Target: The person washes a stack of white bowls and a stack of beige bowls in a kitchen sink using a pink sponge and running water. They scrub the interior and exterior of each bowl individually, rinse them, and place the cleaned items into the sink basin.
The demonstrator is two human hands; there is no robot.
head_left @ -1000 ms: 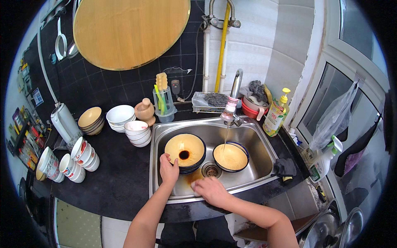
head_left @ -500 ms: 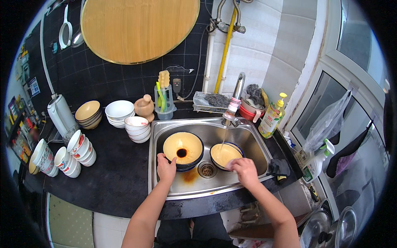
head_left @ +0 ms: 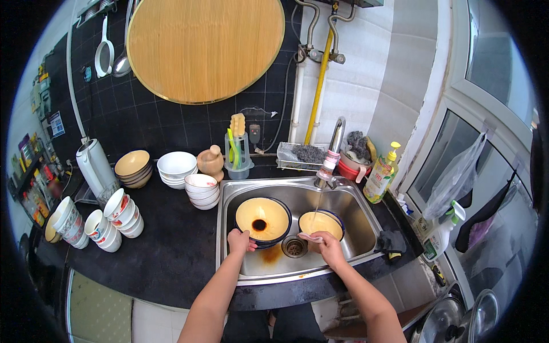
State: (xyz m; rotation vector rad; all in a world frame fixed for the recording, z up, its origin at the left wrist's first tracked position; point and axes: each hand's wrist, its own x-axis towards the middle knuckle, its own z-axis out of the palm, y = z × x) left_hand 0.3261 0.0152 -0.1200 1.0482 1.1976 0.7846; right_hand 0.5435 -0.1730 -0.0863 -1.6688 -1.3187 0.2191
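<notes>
A stack of cream-yellow bowls with dark blue rims (head_left: 263, 214) stands at the left of the steel sink, tilted toward me; a dark brown liquid pools in the top one. My left hand (head_left: 241, 242) grips the stack's near-left edge, thumb over the rim and fingers underneath. Under the thin stream from the faucet (head_left: 337, 146) sits another cream-yellow bowl (head_left: 320, 220), at the right of the sink. Pinched in my right hand (head_left: 328, 249) is a pale pinkish cloth (head_left: 310, 237), held at this bowl's near edge. Between the bowls lies the drain (head_left: 294, 246), beside a brown stain.
Clean-looking bowls (head_left: 177, 166) and patterned cups (head_left: 123, 211) stand stacked on the dark counter at left, near a kettle (head_left: 96, 168). A mortar (head_left: 211, 164) and utensil holder (head_left: 238, 160) are behind the sink. Right are a soap bottle (head_left: 380, 180) and dark gloves (head_left: 392, 243).
The view has shifted, so the scene sits lower and farther right. My right hand with the cloth has moved left along the bowl's near edge. My left hand has shifted along its bowl's rim.
</notes>
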